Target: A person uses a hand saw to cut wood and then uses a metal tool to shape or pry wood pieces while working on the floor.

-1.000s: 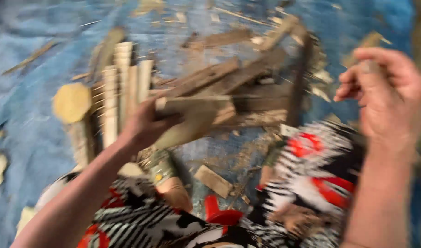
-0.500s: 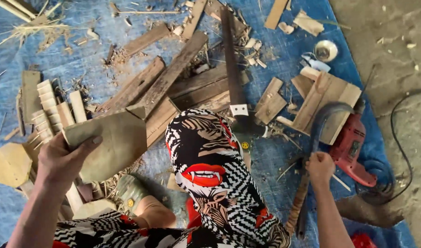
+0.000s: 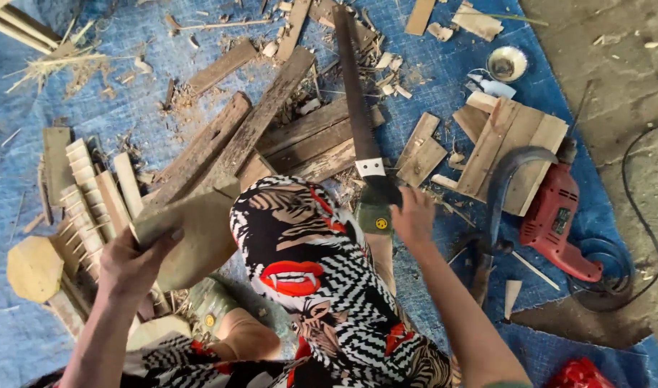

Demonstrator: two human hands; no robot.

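Fingers of our right hand [image 3: 414, 215] now close on the saw handle [image 3: 383, 187], newly reached; our left hand [image 3: 131, 262] keeps gripping the wood piece [image 3: 192, 233], ready for cutting.

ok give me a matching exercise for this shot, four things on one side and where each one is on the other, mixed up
Things:
1. long saw
2. flat wooden piece
3. red power drill
4. small metal bowl

Places:
A. on the tarp's top right part, beside wood scraps
B. gripped at its black handle by the right hand, blade lying over the planks
C. held up at its edge by the left hand
D. lying at the blue tarp's right edge, its cable curling beside it

Pairs: 1-B, 2-C, 3-D, 4-A
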